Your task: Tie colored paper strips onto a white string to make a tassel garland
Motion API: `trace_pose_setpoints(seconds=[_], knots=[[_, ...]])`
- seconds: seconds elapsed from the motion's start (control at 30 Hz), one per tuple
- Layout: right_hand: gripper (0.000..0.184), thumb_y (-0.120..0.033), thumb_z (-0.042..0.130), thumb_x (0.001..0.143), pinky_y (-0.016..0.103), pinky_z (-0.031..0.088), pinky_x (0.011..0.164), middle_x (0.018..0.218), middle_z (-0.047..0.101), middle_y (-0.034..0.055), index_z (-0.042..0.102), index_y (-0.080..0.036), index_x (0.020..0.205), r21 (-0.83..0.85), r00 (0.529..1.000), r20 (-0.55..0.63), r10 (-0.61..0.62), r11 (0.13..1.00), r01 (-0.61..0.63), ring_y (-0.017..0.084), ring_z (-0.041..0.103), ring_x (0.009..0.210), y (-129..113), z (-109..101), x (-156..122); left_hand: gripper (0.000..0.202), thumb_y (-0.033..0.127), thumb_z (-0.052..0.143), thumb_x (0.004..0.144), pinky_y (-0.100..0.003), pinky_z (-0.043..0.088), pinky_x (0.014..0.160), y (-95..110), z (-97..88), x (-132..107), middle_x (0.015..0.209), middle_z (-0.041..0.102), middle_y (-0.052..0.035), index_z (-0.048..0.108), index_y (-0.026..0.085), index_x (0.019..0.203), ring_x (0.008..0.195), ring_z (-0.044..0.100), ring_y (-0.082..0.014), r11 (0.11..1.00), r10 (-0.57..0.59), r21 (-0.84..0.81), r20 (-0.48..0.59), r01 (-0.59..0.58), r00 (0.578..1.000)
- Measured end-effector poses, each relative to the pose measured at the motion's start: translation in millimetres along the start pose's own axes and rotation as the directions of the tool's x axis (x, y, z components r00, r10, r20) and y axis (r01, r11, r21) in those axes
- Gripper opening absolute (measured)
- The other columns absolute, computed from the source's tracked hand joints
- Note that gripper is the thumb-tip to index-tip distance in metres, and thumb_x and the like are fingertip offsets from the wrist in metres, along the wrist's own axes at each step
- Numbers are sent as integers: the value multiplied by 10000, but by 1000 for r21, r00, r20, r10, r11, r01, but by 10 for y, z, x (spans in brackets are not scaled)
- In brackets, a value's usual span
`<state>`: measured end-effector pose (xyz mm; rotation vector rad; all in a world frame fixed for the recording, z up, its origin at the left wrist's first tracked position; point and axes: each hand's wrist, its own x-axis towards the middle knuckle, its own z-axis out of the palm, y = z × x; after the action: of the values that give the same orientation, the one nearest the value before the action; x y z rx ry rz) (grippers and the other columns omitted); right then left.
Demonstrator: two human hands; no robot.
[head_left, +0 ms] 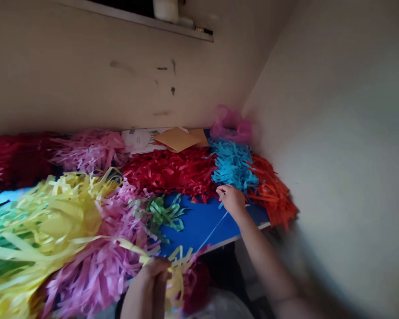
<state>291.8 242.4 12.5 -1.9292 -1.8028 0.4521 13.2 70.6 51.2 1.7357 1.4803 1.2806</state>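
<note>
At the front edge of the table, my left hand (153,271) is closed around yellow paper fringe (176,279), with one long strip trailing off to the left. Pink and dark red fringe hangs beside it. Out over the blue tabletop (199,226), my right hand (232,200) is pinched shut on a thin white thread (213,229). This thread runs taut down toward the fringe at my left hand. Just behind the right fingertips lies a bundle of light blue fringe (234,164). What exactly sits between those fingertips is too small to make out.
Yellow (66,212), pink (103,261) and green fringe (166,212) covers the left side. Red fringe (173,173), brown envelopes (177,138) and a pink plastic bag (231,126) lie along the wall. Orange fringe (274,190) overhangs the right edge. A shelf (136,18) is above.
</note>
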Motion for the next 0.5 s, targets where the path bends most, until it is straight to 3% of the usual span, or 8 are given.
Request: trace_pose_setpoints(seconds=[0.1, 0.23, 0.37, 0.5], knots=[[132, -172, 635, 812, 286, 448, 725, 945, 729, 98, 738, -201, 889, -76, 1000, 21, 18, 997, -16, 226, 662, 833, 41, 106, 73, 89, 251, 513, 917, -196, 531, 544, -70, 158, 39, 738, 673, -17, 594, 227, 944, 596, 655, -141, 982, 143, 103, 150, -159, 978], [121, -201, 625, 825, 269, 454, 737, 988, 726, 79, 723, -211, 895, -85, 1000, 22, 2, 996, -1, 218, 667, 873, 65, 37, -17, 81, 269, 526, 924, -174, 493, 520, -175, 203, 108, 681, 661, 13, 587, 229, 889, 558, 638, -118, 988, 81, 117, 171, -102, 982], [162, -285, 578, 872, 271, 478, 732, 940, 743, 54, 702, -214, 950, -39, 1000, 17, -6, 999, 7, 216, 690, 857, 153, -113, -89, 110, 262, 548, 918, -180, 511, 589, -220, 152, 171, 751, 696, -4, 639, 229, 865, 656, 669, -127, 997, 35, 52, 239, -48, 970], [170, -273, 569, 872, 265, 496, 723, 915, 756, 36, 701, -224, 967, -27, 999, 34, -13, 1000, 14, 210, 706, 853, 196, -110, -110, 100, 272, 592, 896, -183, 515, 589, -234, 152, 202, 754, 706, -13, 668, 221, 857, 671, 676, -136, 1000, 2, -16, 212, 1, 977]])
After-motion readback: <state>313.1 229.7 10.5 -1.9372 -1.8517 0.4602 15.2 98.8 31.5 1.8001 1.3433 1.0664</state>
